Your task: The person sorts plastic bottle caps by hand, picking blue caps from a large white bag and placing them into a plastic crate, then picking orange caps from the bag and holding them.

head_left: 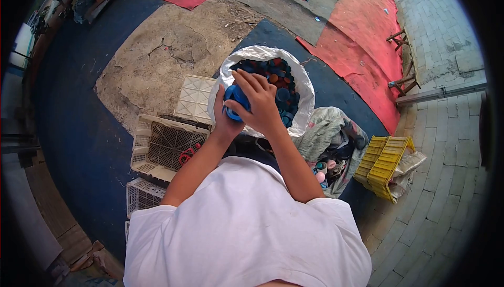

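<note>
Several blue plastic caps (237, 98) are cupped between my two hands above the near left part of a white woven sack. My left hand (226, 121) is curled around them from below and the left. From above and the right, my right hand (261, 103) bends over them, its thumb against the caps and its fingers partly hiding them. The open white sack (304, 90) has its rim rolled outward. Inside lies a heap of bottle caps (282, 95), mostly dark blue and green, with some red and orange ones.
Left of the sack are an upturned cream crate (193, 98) and an open cream crate (152, 145) with red pieces inside. To the right lies a patterned cloth sack (325, 127) with mixed items, then a yellow crate (380, 163). Small wooden stools (403, 85) stand farther right.
</note>
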The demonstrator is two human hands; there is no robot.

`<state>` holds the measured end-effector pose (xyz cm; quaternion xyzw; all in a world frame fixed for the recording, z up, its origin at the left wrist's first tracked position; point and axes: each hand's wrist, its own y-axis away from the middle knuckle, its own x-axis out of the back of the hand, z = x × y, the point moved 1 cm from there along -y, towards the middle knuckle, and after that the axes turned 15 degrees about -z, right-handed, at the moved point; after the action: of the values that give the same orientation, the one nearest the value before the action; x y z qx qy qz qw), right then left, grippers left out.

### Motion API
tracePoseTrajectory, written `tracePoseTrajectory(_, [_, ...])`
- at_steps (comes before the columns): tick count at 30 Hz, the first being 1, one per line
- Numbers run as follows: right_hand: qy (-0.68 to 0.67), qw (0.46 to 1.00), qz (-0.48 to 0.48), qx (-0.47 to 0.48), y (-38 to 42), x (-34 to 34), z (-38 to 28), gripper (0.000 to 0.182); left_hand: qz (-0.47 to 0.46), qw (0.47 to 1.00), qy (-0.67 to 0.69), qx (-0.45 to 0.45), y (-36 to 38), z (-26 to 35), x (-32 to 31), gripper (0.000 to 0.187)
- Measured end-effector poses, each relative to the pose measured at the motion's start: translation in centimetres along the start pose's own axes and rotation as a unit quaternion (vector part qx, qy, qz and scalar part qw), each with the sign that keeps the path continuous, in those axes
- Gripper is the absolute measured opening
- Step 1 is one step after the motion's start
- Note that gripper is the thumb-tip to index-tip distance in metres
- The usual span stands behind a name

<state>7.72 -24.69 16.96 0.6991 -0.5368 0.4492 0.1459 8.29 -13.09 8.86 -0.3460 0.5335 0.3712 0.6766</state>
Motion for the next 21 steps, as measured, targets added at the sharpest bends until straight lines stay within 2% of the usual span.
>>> tracePoseTrajectory(1, [-0.014,1.0,0.001,-0.003,0.4,-0.3,1.0,0.065,0.007,1.0,0.016,-0.01,-0.1,0.0,0.6,0.056])
tracePoseTrajectory(3, [-0.099,0.993,0.062,-0.015,1.1,-1.1,2.9,0.059,0.035,0.999,0.024,-0.021,-0.1,-0.1,1.6,0.059])
tracePoseTrajectory(5, [-0.171,0.977,0.115,-0.057,2.0,-2.4,4.4,0.054,0.016,0.999,0.019,-0.029,-0.1,0.0,0.1,0.059])
tracePoseTrajectory(7, [-0.413,0.89,0.151,-0.12,2.8,-4.8,5.8,0.056,-0.017,0.999,0.032,-0.033,-0.1,0.1,-0.3,0.058])
tracePoseTrajectory(9, [-0.621,0.754,0.145,-0.16,3.3,-6.0,5.5,0.061,0.011,0.999,0.012,-0.039,-0.2,0.1,0.1,0.057])
tracePoseTrajectory(12, [-0.683,0.689,0.17,-0.174,3.4,-7.5,4.9,0.064,0.058,0.996,-0.035,-0.05,-0.5,-0.2,0.5,0.055])
tracePoseTrajectory(16, [-0.68,0.683,0.23,-0.133,2.5,-7.2,4.7,0.064,0.075,0.984,-0.139,-0.084,-1.0,-0.9,-0.8,0.054])
tracePoseTrajectory(19, [-0.698,0.666,0.24,-0.105,1.9,-5.2,2.1,0.065,0.072,0.968,-0.204,-0.126,-1.1,-1.3,-2.7,0.053])
tracePoseTrajectory(21, [-0.697,0.674,0.235,-0.069,1.8,-4.6,1.5,0.068,0.06,0.961,-0.223,-0.15,-0.7,-1.2,-3.4,0.054])
